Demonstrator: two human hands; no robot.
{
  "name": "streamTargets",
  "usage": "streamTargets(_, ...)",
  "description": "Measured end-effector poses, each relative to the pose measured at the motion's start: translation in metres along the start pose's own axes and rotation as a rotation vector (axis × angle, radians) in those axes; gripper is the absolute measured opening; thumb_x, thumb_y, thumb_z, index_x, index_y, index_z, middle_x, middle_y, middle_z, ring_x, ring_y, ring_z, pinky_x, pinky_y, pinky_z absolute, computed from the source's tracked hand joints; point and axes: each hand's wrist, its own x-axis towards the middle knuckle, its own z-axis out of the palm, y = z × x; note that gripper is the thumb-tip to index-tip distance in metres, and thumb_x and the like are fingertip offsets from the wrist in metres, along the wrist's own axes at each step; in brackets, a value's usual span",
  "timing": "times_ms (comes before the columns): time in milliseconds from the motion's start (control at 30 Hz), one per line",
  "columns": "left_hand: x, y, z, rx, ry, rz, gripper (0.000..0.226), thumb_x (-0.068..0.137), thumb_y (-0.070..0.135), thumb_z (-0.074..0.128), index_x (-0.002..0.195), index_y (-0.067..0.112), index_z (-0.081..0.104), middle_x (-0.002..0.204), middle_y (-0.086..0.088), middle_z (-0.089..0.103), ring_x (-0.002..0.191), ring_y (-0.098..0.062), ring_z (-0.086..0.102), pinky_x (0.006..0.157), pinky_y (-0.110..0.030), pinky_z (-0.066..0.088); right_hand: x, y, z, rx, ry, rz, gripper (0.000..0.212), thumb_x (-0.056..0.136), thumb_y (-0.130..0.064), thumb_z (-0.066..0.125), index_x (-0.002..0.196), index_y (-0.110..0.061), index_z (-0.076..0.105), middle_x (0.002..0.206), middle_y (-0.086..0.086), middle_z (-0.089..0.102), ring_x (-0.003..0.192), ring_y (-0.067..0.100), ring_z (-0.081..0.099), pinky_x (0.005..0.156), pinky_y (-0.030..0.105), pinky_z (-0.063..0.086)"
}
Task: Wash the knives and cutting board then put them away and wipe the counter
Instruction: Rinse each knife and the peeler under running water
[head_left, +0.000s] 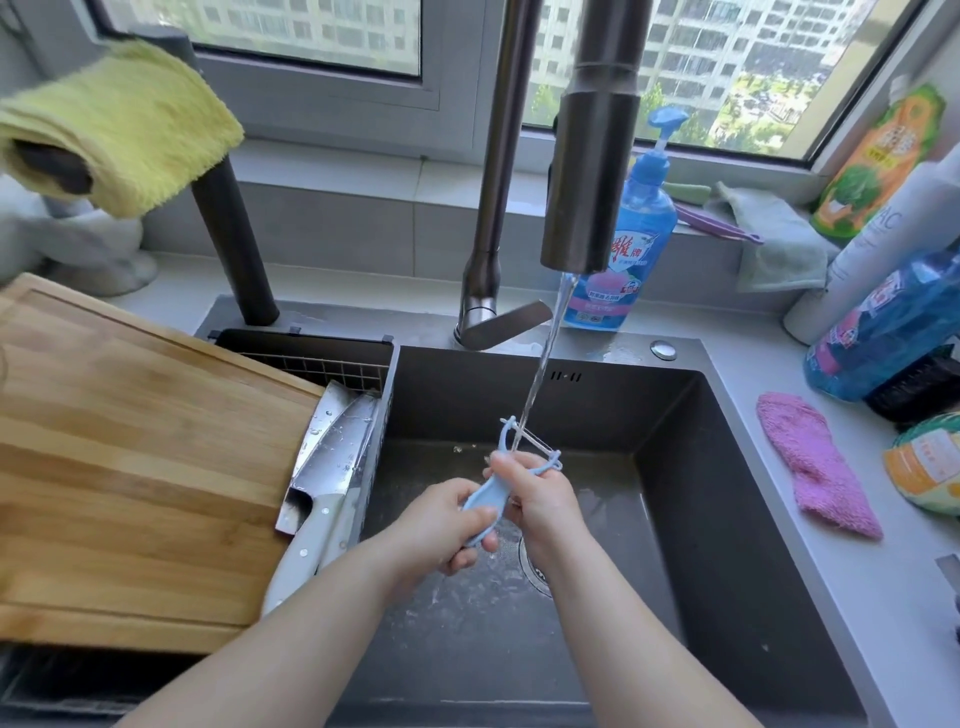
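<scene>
Over the dark sink (675, 467), my left hand (441, 525) grips the handle of a light blue peeler (501, 467). My right hand (540, 493) pinches the peeler just below its white blade, which sits under the running water from the faucet (592, 156). Two wet knives (332, 452) with pale handles lie in the drain basket at the sink's left. A wooden cutting board (130, 457) rests beside them on the left.
A blue dish soap bottle (634, 228) stands behind the sink. A pink cloth (815, 467) lies on the right counter among bottles. A yellow towel (119, 124) hangs at upper left. A green cloth (774, 239) sits on the sill.
</scene>
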Motion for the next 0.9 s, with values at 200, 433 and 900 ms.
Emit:
streamTargets(200, -0.008, -0.007, 0.000, -0.031, 0.101, -0.006, 0.008, 0.094, 0.014, 0.044, 0.092, 0.016, 0.053, 0.068, -0.003, 0.060, 0.033, -0.003, 0.039, 0.036, -0.014, 0.031, -0.003, 0.002, 0.002, 0.000, -0.050, 0.024, 0.015, 0.094, -0.016, 0.050, 0.082, -0.006, 0.054, 0.070, 0.008, 0.059, 0.062, 0.018, 0.059, 0.058, 0.026, 0.050)
streamTargets(433, -0.018, -0.009, -0.010, -0.023, 0.197, 0.057, 0.013, 0.094, 0.012, 0.045, 0.092, 0.016, 0.057, 0.068, -0.002, 0.062, 0.034, -0.001, 0.041, 0.037, -0.013, 0.032, -0.012, 0.010, 0.004, -0.094, -0.160, 0.025, 0.030, 0.098, -0.025, 0.039, 0.091, -0.003, 0.059, 0.083, 0.013, 0.066, 0.072, 0.021, 0.061, 0.068, 0.029, 0.049)
streamTargets(900, -0.107, -0.039, -0.125, 0.330, 0.649, 0.166, 0.033, 0.086, 0.009, 0.057, 0.066, 0.035, 0.060, 0.072, -0.006, 0.066, 0.061, -0.018, 0.059, 0.060, -0.027, 0.040, -0.034, 0.031, 0.054, -0.677, -0.246, -0.217, 0.046, 0.094, -0.020, 0.050, 0.138, -0.020, 0.037, 0.148, 0.001, 0.032, 0.137, 0.015, 0.030, 0.108, 0.031, 0.029)
